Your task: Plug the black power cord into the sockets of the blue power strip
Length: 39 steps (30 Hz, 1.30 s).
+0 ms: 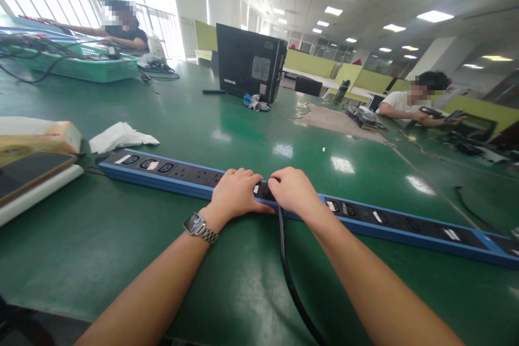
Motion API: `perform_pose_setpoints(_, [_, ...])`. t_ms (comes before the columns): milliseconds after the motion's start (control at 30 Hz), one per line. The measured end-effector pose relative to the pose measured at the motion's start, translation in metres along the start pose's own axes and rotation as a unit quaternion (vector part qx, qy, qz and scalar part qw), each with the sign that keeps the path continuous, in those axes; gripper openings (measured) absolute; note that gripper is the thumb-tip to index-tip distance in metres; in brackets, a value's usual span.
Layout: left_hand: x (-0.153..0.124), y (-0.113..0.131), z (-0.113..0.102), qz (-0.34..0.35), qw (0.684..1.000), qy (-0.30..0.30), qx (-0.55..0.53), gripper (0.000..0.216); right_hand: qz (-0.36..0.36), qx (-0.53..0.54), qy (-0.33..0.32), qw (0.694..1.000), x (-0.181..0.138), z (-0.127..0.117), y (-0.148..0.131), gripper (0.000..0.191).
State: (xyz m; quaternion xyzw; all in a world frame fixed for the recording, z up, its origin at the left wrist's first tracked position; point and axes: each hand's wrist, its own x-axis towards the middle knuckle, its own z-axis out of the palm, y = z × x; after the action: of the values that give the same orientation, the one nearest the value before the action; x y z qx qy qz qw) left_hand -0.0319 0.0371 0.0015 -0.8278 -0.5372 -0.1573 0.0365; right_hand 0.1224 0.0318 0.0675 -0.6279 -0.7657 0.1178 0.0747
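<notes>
A long blue and black power strip (381, 224) lies across the green table in front of me. My left hand (236, 193) is wrapped over its middle, thumb along the near side and fingers over the far side. Just to the right, my right hand (294, 190) is closed on a black plug (267, 190) at the strip's top face; how deep it sits in a socket is hidden by my fingers. The plug's thick black cable (288, 275) runs down toward the table's near edge. Several sockets to the left and right carry small white labels.
A crumpled tissue (121, 137), a tissue pack (60, 135) and a phone (36, 173) lie at left. Behind stand a black computer case (247, 65), gloves (256, 102) and a green basket (97, 70) of cables. Two people sit across the table, one at left, one at right.
</notes>
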Motion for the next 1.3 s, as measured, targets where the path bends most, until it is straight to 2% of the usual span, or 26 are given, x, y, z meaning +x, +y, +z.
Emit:
perform_pose_setpoints(233, [0.000,0.002,-0.002,-0.006,1.000,-0.014,0.003,0.069,-0.002,-0.008,-0.045,0.999,0.007,-0.009,-0.005,0.032])
perform_pose_setpoints(533, [-0.001,0.002,-0.003,-0.002,1.000,-0.008,0.013,0.047,0.024,-0.014,0.000,1.000,-0.005,0.014,-0.014,0.034])
perform_pose_setpoints(633, [0.000,0.001,-0.003,-0.005,1.000,-0.011,0.012,0.056,0.009,0.001,0.051,0.999,-0.016,-0.007,-0.016,0.035])
perform_pose_setpoints(700, [0.000,0.001,-0.003,-0.003,1.000,-0.012,0.011,0.067,-0.024,0.026,0.119,0.992,-0.024,-0.035,-0.012,0.037])
perform_pose_setpoints(767, [0.000,0.001,-0.003,-0.005,1.000,-0.010,0.012,0.076,-0.067,0.053,0.154,0.984,-0.032,-0.062,0.003,0.035])
perform_pose_setpoints(867, [0.000,0.001,-0.003,-0.013,1.000,-0.010,0.009,0.080,-0.087,0.067,0.117,0.987,-0.039,-0.078,0.047,0.034])
perform_pose_setpoints(967, [0.001,0.000,-0.002,-0.008,1.000,-0.015,0.005,0.080,-0.060,0.080,0.077,0.992,-0.041,-0.058,0.096,0.037])
perform_pose_setpoints(1067, [0.001,-0.001,-0.001,-0.009,1.000,-0.015,0.004,0.082,-0.027,0.063,0.045,0.997,-0.039,-0.026,0.122,0.038])
perform_pose_setpoints(1200, [0.002,-0.001,-0.002,-0.014,1.000,-0.018,0.010,0.083,-0.024,0.028,0.034,0.999,-0.037,-0.003,0.116,0.037])
perform_pose_setpoints(1300, [0.002,-0.001,-0.004,-0.013,1.000,-0.023,0.012,0.082,-0.007,0.016,0.040,0.999,-0.039,-0.015,0.105,0.035])
